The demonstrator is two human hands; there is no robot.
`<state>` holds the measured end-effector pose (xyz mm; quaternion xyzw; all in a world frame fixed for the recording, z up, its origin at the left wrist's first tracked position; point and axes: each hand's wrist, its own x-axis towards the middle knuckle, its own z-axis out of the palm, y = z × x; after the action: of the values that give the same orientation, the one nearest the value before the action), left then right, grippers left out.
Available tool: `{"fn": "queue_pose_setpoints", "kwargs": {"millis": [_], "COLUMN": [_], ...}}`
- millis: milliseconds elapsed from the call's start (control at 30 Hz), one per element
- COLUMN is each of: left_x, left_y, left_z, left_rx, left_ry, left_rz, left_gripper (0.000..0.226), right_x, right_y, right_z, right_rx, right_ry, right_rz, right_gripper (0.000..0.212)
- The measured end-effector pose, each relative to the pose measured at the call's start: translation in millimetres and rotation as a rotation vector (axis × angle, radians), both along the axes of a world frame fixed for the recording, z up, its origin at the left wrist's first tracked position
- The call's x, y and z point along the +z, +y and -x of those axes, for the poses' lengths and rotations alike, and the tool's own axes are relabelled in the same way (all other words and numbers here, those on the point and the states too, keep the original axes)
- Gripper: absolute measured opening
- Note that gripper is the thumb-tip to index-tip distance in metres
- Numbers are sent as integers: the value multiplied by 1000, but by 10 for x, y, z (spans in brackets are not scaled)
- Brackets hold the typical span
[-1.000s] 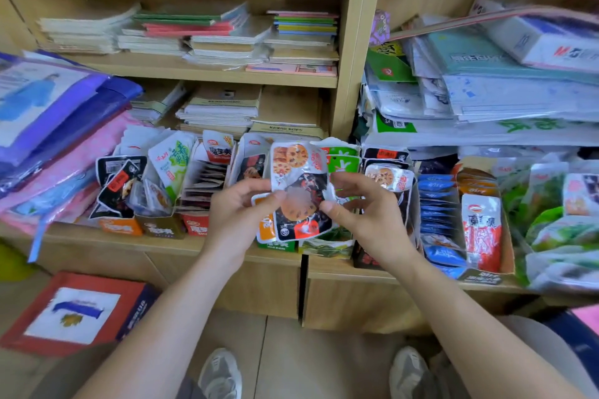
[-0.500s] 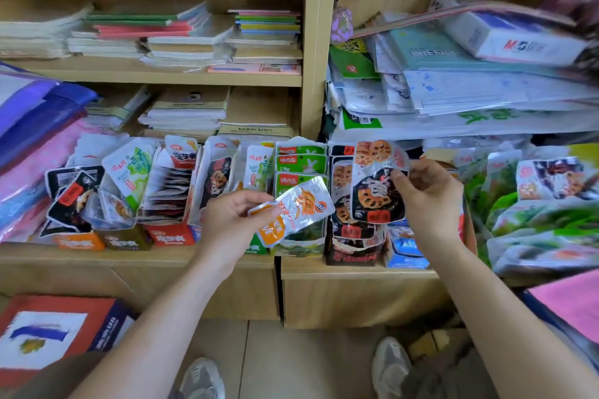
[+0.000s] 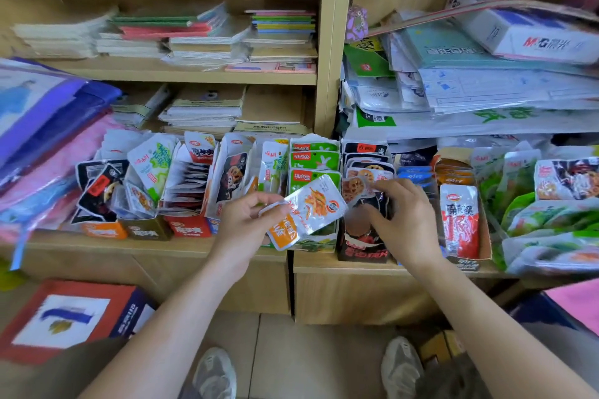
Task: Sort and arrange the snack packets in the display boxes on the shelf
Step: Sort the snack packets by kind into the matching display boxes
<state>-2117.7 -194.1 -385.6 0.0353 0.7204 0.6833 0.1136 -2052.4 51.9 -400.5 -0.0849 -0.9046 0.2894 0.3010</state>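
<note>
My left hand pinches a silver and orange snack packet, held tilted in front of the green packet box. My right hand presses a black lotus-root packet down into the black display box, its fingers on the packet's top edge. A row of display boxes with upright packets runs along the wooden shelf, from an orange box and a red box at the left to a box with a red packet at the right.
Stacks of notebooks fill the shelves above. Paper packs and a white box pile up at the upper right. Loose green packets lie at the far right, purple and pink bags at the left. A red box and my shoes are on the floor.
My right hand carried the black lotus-root packet from mid-air down into the black display box. My left hand kept the silver and orange packet, raised slightly to the right.
</note>
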Motion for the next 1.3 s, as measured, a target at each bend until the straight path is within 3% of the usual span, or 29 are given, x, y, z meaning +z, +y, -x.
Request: {"fn": "queue_pose_setpoints", "kwargs": {"millis": [133,167,233,433,533,733,900,1000,1167,1300], "left_x": [12,5,1,-37,-75,-106,-87,-53,-7,-36], "left_y": [-78,-92,-117,-174,-107,241,632,874,1340,1847], "left_z": [3,2,-17,-1,-31,-99,-250,-327,-402,-389], "left_rx": [-88,-126,-185,-246,-269,-180,-327,-339,-390,-437], "left_ry": [43,51,43,-18,-88,29,76,89,398,575], "left_rz": [76,103,113,112,119,47,86,56,180,287], "left_gripper": [13,14,18,43,36,12,11,15,19,24], "right_x": [202,199,132,-105,-116,-156,-79,35,219,255], "right_y": [-273,-311,-379,-479,-462,-227,9,282,1095,1547], "right_z": [-96,-104,-76,-33,-119,-341,-583,-702,-908,-1112], "right_rx": [379,447,499,307,234,230,283,185,-173,-346], "right_ry": [-111,-148,-219,-237,-201,-310,-352,-300,-151,-74], "right_rz": [689,749,717,755,822,757,728,703,449,445], "right_gripper": [32,34,32,18,13,20,23,17,15,3]}}
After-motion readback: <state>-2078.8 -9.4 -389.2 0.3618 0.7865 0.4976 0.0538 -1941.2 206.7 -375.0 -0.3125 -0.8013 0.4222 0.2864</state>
